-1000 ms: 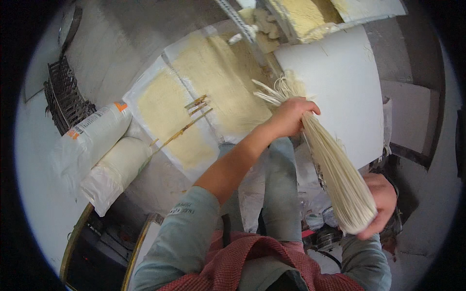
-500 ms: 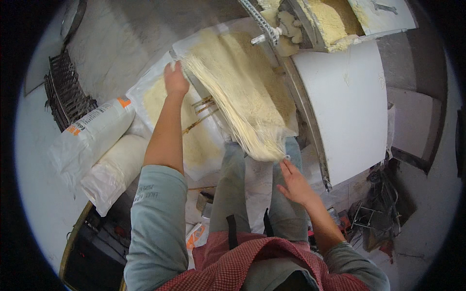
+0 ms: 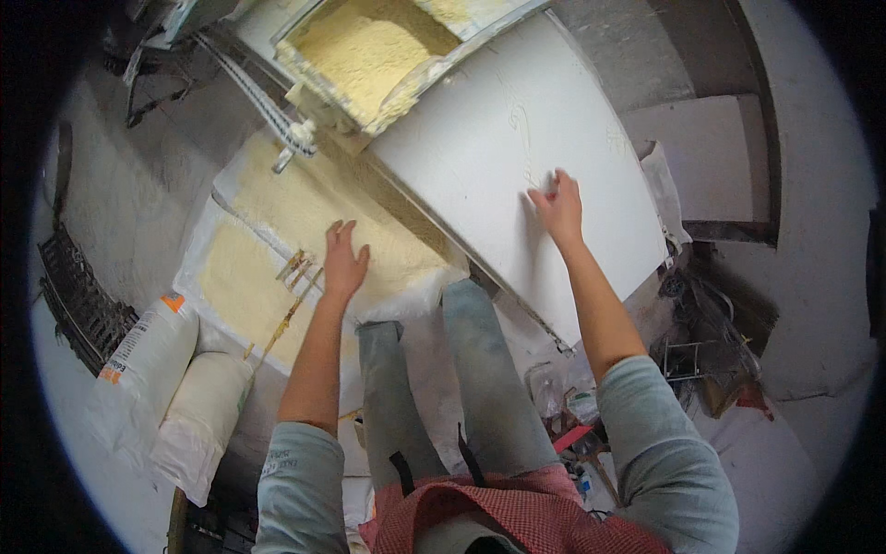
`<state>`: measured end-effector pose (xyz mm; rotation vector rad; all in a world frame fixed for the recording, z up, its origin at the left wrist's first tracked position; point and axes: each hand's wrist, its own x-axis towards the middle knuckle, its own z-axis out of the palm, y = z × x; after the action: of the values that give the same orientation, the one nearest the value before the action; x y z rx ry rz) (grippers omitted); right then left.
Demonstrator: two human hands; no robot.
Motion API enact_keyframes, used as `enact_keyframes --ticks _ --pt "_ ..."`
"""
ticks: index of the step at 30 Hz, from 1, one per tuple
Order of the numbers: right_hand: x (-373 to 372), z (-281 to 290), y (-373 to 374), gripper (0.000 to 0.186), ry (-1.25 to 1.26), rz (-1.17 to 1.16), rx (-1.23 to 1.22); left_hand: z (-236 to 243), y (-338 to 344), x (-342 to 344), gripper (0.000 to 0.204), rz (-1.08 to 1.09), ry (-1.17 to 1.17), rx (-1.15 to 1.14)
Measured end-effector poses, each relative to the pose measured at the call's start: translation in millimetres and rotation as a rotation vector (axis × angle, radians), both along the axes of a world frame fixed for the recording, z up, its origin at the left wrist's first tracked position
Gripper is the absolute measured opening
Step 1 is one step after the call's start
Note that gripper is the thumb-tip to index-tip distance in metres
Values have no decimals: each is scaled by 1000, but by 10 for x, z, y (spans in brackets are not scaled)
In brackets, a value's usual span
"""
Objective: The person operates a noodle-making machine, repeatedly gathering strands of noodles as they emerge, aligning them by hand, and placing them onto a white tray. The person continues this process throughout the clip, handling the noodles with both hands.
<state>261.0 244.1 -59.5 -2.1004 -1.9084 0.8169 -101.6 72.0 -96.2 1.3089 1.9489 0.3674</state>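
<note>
My left hand [image 3: 343, 261] hovers with fingers spread over a heap of pale yellow noodle strands [image 3: 369, 231] spread on white sheeting on the floor. It holds nothing. My right hand [image 3: 558, 205] rests flat, fingers apart, on a large white floured board [image 3: 489, 138] that slopes in front of me. Above the board stands a tray of yellow crumbly dough [image 3: 365, 46].
Two white sacks [image 3: 175, 379] lie at the lower left beside a dark metal grate [image 3: 78, 300]. Thin wooden sticks [image 3: 291, 295] lie on a second yellow layer [image 3: 235, 286]. Clutter of bottles and wire [image 3: 683, 360] sits at the right by my legs.
The bundle of strands I held a second ago was spread out onto the sheet. Both hands let go; the right one moved up onto the white board.
</note>
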Motion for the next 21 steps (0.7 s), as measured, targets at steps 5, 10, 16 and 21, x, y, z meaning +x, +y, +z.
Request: enact_keyframes --ticks 5,10,16,21 --pt "-227 -184 553 27 -76 224 -90 138 625 597 57 90 -67 147" --pt "-309 67 871 11 154 332 -259 126 1221 927 67 198 35 323" --pt "-599 -74 2127 31 571 406 -4 -18 1622 1110 81 320 176 256" --pt "-666 -395 3024 93 -191 286 201 -97 1909 1181 85 398 229 153"
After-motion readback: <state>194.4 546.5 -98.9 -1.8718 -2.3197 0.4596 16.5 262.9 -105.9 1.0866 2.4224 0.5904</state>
